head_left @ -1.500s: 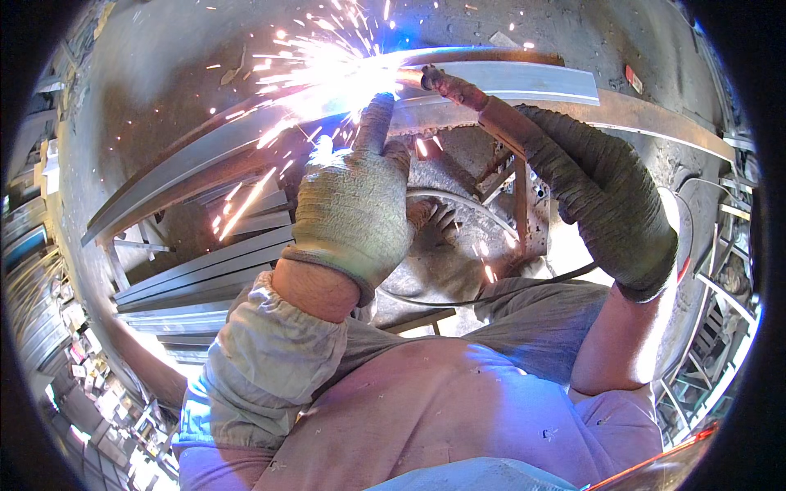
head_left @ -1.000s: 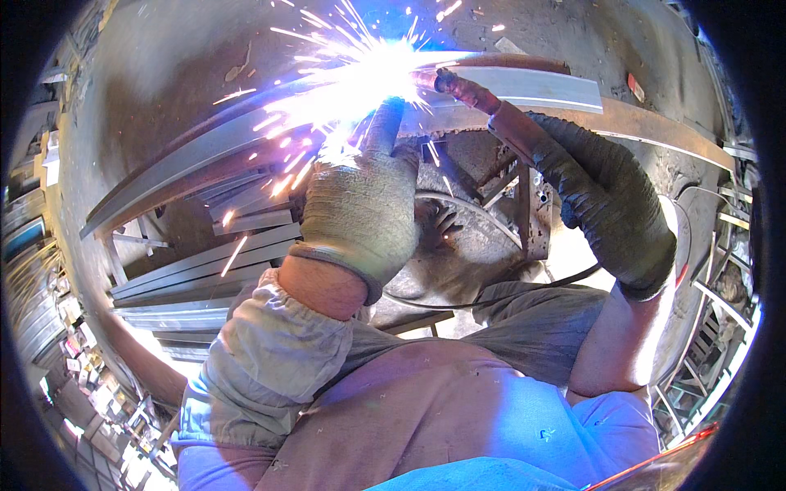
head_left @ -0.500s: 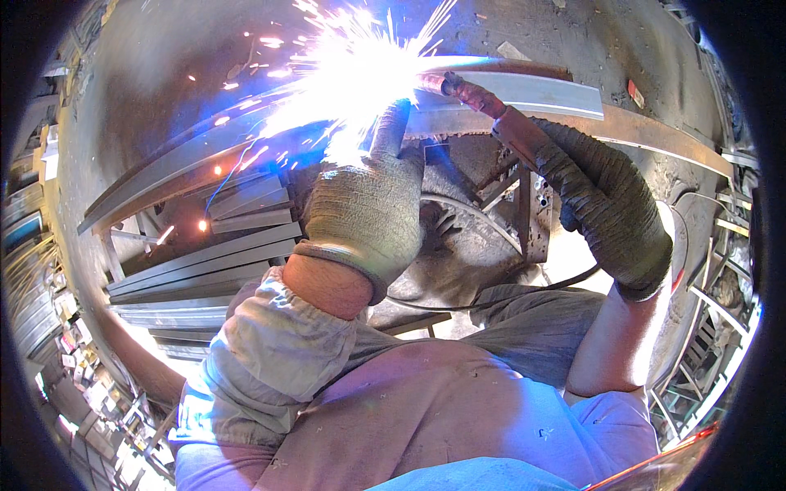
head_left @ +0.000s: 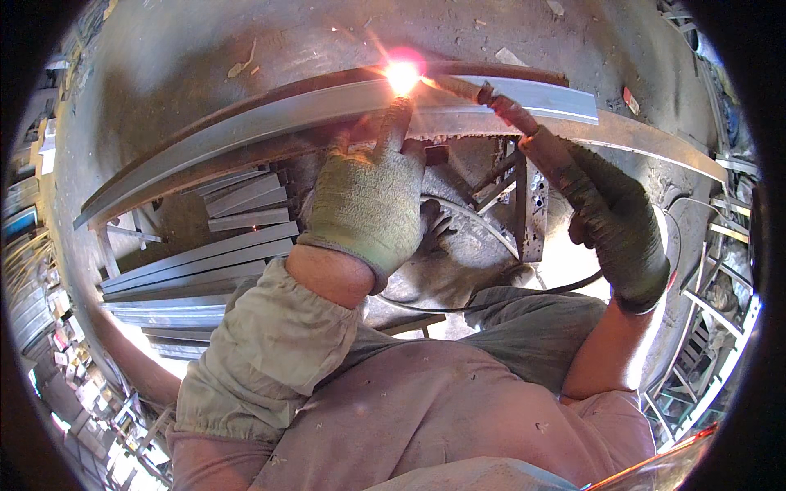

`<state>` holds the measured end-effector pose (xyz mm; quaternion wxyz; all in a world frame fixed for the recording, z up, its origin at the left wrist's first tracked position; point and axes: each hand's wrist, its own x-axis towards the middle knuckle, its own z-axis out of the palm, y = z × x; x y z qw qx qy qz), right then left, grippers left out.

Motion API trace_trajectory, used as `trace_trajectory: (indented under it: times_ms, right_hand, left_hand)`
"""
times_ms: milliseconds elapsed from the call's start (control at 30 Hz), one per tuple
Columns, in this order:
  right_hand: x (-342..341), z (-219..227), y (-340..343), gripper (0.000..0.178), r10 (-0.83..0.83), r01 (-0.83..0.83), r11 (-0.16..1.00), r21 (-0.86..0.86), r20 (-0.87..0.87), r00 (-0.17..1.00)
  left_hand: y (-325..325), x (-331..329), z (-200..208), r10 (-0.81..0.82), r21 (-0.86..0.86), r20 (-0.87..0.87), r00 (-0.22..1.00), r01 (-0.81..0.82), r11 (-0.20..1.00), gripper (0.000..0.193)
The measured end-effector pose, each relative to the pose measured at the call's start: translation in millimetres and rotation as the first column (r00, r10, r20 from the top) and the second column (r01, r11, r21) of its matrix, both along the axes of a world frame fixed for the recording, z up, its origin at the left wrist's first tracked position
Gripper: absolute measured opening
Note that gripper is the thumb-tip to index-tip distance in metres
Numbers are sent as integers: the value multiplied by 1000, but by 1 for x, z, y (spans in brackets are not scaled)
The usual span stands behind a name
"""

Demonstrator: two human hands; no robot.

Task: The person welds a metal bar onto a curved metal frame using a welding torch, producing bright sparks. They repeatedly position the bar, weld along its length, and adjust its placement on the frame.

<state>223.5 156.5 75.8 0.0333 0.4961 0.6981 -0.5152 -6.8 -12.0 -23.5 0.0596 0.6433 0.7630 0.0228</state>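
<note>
"What's the floor like?"

"It's grey and brown, with dark, dirty patches. A flat, pale scrap lies near the top. A little red and white bit is over to the right of it."

"What's along the sides?"

"Metal frames with lots of bars are on the right. Small boxy things are on the left, too blurry to tell what they are."

"Is it bright?"

"In spots! There's a big white patch of light on the floor."
</note>
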Motion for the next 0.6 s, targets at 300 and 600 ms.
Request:
trace_trajectory:
  times_ms: [300, 600]
  right_hand:
    - [4, -16, -16, 38, 127, -114, 983, 146, -80, 989]
    - [4, -20, -24, 51, 155, -132, 971, 200, -103, 983]
  left_hand:
    - [-3, 31, 12, -39, 255, 221, 974, -19, 967, 81]
    - [-7, 44, 18, -85, 335, 410, 908, -64, 940, 86]
